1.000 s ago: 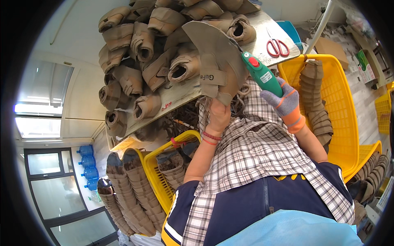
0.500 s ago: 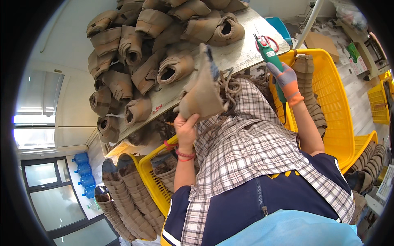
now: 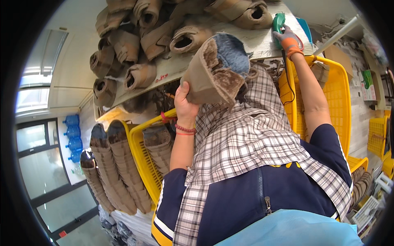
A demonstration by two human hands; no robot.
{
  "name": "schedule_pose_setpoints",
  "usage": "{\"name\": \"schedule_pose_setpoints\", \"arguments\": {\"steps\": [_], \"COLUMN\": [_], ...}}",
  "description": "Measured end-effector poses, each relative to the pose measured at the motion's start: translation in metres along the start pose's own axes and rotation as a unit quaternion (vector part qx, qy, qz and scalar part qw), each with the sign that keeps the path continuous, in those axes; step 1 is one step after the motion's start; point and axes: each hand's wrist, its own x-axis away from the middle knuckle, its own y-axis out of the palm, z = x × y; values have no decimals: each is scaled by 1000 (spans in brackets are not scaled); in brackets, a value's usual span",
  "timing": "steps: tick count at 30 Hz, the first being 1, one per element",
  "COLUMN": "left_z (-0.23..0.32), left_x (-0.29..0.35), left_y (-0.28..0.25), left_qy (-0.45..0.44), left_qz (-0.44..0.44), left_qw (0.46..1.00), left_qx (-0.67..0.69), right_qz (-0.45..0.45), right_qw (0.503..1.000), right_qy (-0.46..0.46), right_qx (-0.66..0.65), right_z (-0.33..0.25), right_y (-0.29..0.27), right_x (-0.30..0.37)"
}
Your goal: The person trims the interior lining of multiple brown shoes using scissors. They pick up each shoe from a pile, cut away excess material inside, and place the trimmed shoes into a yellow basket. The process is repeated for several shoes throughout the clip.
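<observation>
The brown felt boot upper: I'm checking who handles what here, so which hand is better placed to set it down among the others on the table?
Probably the left hand: it already grips the brown felt boot upper. The right hand, in an orange and grey glove, is occupied with the green handheld tool resting on the worn table top.

A brown felt boot upper point(image 3: 213, 74), its grey-blue fuzzy lining exposed at the open mouth, is held tilted above the checked apron, just below the worktable edge. A green handheld tool point(image 3: 278, 23) is set against the tabletop, upright, beside piled uppers.
</observation>
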Motion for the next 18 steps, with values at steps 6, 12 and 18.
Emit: {"name": "schedule_pose_setpoints", "arguments": {"steps": [6, 12, 18], "left_z": [-8, -16, 7], "left_x": [2, 3, 20], "left_y": [3, 31, 12], "left_qy": [10, 54, 40], "left_qz": [-42, -75, -52], "left_qw": [999, 989, 990], "left_qx": [-15, -118, -127], "right_qz": [18, -347, -237], "right_qw": [960, 792, 877], "right_qy": [-167, -129, -148], "right_qx": [-222, -485, -390], "right_z": [-77, -152, -107], "right_y": [-38, -70, -64], "right_x": [111, 225, 222]}}
